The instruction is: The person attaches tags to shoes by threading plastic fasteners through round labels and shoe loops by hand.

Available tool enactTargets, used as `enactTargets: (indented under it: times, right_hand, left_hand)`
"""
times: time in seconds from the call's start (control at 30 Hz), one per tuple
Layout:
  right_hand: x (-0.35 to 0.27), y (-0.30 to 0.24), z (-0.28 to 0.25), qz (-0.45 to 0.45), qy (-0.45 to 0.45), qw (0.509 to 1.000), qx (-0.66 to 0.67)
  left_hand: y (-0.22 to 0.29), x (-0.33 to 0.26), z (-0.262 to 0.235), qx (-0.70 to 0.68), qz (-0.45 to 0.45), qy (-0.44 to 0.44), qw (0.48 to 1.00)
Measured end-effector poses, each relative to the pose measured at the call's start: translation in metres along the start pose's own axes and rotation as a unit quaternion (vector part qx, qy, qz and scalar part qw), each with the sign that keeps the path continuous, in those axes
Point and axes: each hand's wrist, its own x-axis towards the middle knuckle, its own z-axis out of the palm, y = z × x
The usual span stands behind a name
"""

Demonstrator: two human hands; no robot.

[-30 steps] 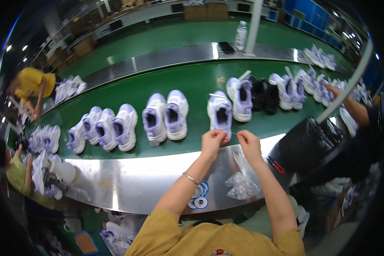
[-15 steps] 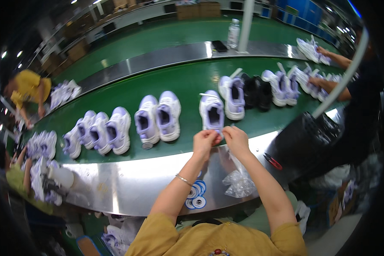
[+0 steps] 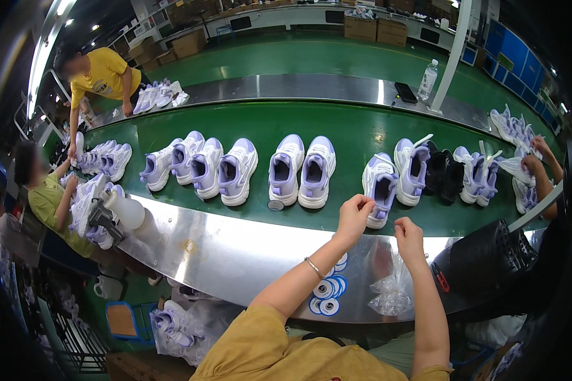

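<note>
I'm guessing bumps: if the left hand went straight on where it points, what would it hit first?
The left hand would probably meet the white-and-purple shoe beside it first, though depth is unclear.

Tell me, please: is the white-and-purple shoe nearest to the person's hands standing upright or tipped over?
Upright: the shoe stands sole-down on the green surface, its dark opening facing up, near the left hand.
</note>
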Motion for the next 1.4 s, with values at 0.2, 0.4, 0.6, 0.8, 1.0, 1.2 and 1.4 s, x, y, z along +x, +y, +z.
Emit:
enactTargets:
  times: [0.2, 0.4, 0.6, 0.8, 1.0, 1.2, 1.4]
  right_hand:
    - [0.022, -0.048, 0.005, -0.075, 0.059, 0.995, -0.019]
    - [0.007, -0.021, 0.0, -0.104, 0.071, 0.991, 0.055]
    - [0.008, -0.047, -0.009, -0.034, 0.076, 0.979, 0.184]
    - [0.032, -0.022, -0.009, 0.05, 0.007, 0.955, 0.291]
    - [0.052, 0.005, 0.007, 0.064, -0.029, 0.919, 0.388]
    - [0.057, 0.013, -0.006, 0.055, -0.031, 0.9, 0.431]
    - [0.061, 0.018, -0.012, 0.04, -0.078, 0.92, 0.382]
  left_hand:
    - [0.033, 0.006, -0.028, -0.017, 0.044, -0.035, 0.998]
    - [-0.009, -0.006, 0.005, -0.049, 0.025, -0.094, 0.994]
    - [0.029, -0.023, 0.005, -0.019, 0.048, -0.123, 0.991]
    - [0.017, -0.004, 0.012, 0.014, 0.055, -0.114, 0.992]
    - [-0.003, 0.017, 0.01, -0.058, -0.022, -0.134, 0.989]
    - [-0.003, 0.02, 0.023, -0.065, -0.03, -0.151, 0.986]
    - [0.001, 0.019, 0.03, -0.063, -0.02, -0.163, 0.984]
